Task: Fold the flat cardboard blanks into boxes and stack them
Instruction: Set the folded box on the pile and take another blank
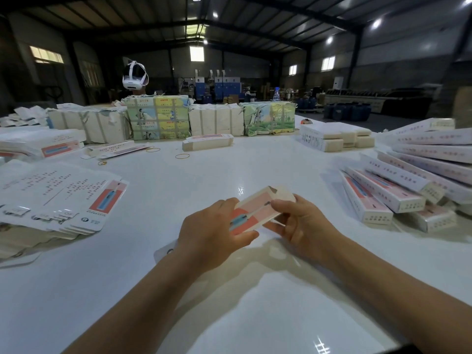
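Several finished boxes (398, 190) already lay piled in a loose fan on our right side of the white table (178, 290), so we judged the job well under way but far from over. A thick stack of flat blanks (58, 200) still waited on our left, and more wrapped bundles (158, 117) stood along the far edge, near another person wearing a headset (134, 75).

We held one partly formed box (255, 213) just above the table in front of us. Our left hand (212, 233) gripped its near end, fingers curled over the top and thumb under the printed face. Our right hand (304, 226) pinched the far end, where the end flap stood open and untucked.

By our reckoning, that flap had yet to be closed before the box could join the pile.
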Demonstrator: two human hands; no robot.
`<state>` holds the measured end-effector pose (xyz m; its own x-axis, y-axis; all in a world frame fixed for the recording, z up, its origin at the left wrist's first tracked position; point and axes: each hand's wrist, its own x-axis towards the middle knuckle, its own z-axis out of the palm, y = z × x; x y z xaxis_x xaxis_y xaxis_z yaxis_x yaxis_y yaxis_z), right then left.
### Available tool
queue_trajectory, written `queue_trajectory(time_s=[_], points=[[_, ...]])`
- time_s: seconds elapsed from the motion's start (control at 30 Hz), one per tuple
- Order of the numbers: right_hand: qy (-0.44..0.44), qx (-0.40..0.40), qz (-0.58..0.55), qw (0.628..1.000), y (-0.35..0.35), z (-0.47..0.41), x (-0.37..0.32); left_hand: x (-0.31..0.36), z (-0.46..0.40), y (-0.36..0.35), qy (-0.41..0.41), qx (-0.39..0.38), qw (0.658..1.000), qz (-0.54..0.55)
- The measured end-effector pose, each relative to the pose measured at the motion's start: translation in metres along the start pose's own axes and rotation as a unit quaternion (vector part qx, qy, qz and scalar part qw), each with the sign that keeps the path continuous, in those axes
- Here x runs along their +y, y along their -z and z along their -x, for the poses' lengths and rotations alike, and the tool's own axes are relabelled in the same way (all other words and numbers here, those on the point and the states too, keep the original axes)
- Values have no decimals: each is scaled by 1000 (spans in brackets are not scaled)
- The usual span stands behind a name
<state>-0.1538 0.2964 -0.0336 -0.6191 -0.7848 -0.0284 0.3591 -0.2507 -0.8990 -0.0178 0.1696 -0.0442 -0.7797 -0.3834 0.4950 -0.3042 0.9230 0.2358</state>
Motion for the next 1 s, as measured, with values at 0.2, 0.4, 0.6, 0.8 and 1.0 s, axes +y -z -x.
queue_trajectory(time_s=[0.2,0.4,0.6,0.8,1.0], points=[[269,66,418,865,2,7,15,2,0,-6,-5,-2,1000,-8],[356,54,574,735,-6,12,28,3,0,-5,0,41,998,-43],[235,-23,277,931,-15,16,14,0,0,-1,-12,66,996,-60],[232,-19,263,936,-14,17,19,9,2,0,-69,126,982,-119],[242,-52,237,939,-15,20,16,9,1,0,-72,160,978,-116]])
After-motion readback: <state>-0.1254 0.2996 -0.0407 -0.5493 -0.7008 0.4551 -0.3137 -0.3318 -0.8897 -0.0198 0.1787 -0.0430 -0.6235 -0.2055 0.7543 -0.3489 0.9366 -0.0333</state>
